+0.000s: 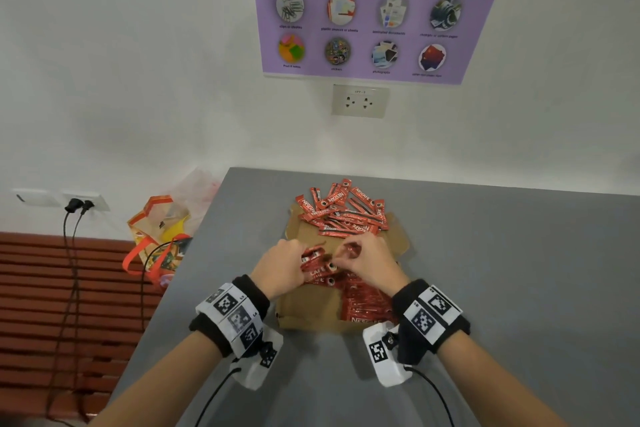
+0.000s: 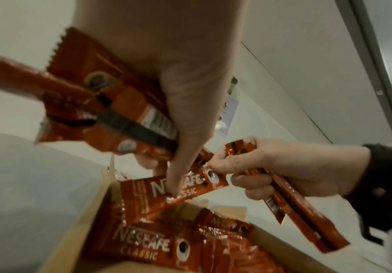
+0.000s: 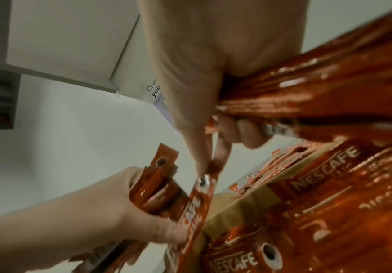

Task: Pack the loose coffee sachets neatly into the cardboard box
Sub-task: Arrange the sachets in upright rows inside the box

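Both hands work over the open cardboard box (image 1: 308, 308) on the grey table (image 1: 502, 270). Left hand (image 1: 280, 267) is curled round a small bundle of sachets (image 2: 111, 103), thumb clamping them against the fingers. Right hand (image 1: 370, 262) holds a few more sachets (image 2: 290, 206) in its curled lower fingers, while thumb and forefinger pinch one end of a single sachet (image 2: 171, 190) whose other end sits under the left thumb.

Step in hand, as I read it: gathering and squaring sachets into a bundle before laying them in. Roughly mid-task. One row of packed sachets (image 1: 363, 302) already lies flat in the box's right side, and a big loose pile (image 1: 341, 208) sits at the far end, partly on a flap.

Next move likely needs the single sachet turned parallel to the bundle, ends lined up, then the bundle set beside the packed row.

Sachets are thin, long, glossy red foil sticks with serrated ends and white lettering; slippery, floppy, likely to fan out if the grip loosens. Box is plain brown card, matte, flaps splayed open.
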